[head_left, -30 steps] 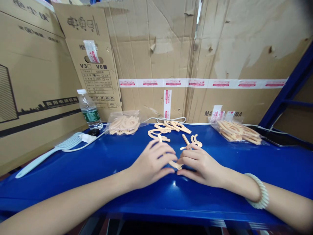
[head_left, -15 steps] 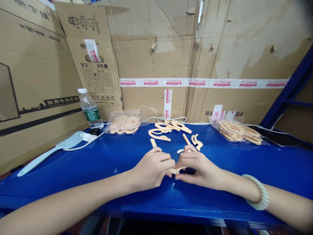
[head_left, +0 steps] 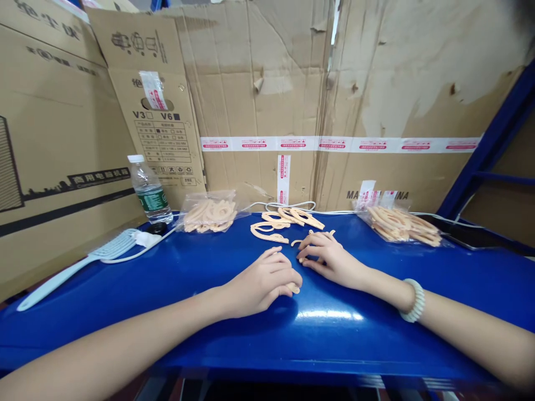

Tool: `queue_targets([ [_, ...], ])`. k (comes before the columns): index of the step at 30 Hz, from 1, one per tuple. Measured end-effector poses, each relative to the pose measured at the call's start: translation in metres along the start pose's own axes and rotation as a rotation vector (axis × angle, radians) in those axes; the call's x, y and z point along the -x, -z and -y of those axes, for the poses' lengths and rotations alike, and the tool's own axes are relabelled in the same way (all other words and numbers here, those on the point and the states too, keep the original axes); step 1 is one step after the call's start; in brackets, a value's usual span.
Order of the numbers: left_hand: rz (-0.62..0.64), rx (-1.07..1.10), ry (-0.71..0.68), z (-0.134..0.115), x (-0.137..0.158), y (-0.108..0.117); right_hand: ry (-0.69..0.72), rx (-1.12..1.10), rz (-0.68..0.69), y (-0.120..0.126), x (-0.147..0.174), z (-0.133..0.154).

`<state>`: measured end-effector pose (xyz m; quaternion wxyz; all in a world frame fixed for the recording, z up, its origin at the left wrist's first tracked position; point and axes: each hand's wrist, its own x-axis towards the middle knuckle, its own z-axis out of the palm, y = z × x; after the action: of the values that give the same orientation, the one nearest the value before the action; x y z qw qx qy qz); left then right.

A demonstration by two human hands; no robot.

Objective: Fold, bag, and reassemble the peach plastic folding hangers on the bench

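Note:
My left hand (head_left: 265,282) is closed over a pale wooden piece (head_left: 294,288), whose rounded end shows past the fingertips; most of it is hidden in the palm. Farther forward and to the right, my right hand (head_left: 326,256) is low over the blue table with bent fingers. Something small shows at its fingertips, too covered to identify. A thin curved wooden piece (head_left: 296,242) lies just beyond these fingers, and other small wooden bits are partly hidden behind the hand. Behind both hands, several flat cut-out wooden pieces (head_left: 270,229) with looped outlines lie loose.
Clear bags of wooden pieces lie at back left (head_left: 211,214) and back right (head_left: 401,225). A water bottle (head_left: 151,192), a light blue hairbrush (head_left: 83,262) and a white cable (head_left: 142,253) are on the left. A dark flat device (head_left: 470,236) lies right. Cardboard (head_left: 259,100) walls the back.
My hands have come apart. The right hand has moved forward, away from the left, over the small wooden pieces. My left hand still holds a wooden piece. The view has shifted slightly.

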<state>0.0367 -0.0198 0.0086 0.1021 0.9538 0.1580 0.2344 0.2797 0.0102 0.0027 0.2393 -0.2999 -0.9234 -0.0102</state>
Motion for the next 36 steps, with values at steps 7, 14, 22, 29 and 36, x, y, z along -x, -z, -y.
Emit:
queue_targets([
  [7,0.047,0.070,-0.012,-0.004,-0.003,0.000,-0.030,0.057,0.050,0.004,0.002,0.001],
  [14,-0.043,-0.026,0.102,0.005,0.002,-0.001,-0.041,0.060,0.102,0.019,0.004,0.007],
  [22,0.016,-0.012,0.096,0.000,0.000,0.002,-0.050,0.096,0.090,0.017,0.004,0.007],
  [29,0.045,-0.106,0.185,0.003,0.002,0.004,-0.032,0.111,0.066,0.015,0.005,0.004],
  [36,0.071,-0.187,0.331,0.006,0.002,0.004,-0.026,0.078,0.061,0.011,0.005,0.004],
])
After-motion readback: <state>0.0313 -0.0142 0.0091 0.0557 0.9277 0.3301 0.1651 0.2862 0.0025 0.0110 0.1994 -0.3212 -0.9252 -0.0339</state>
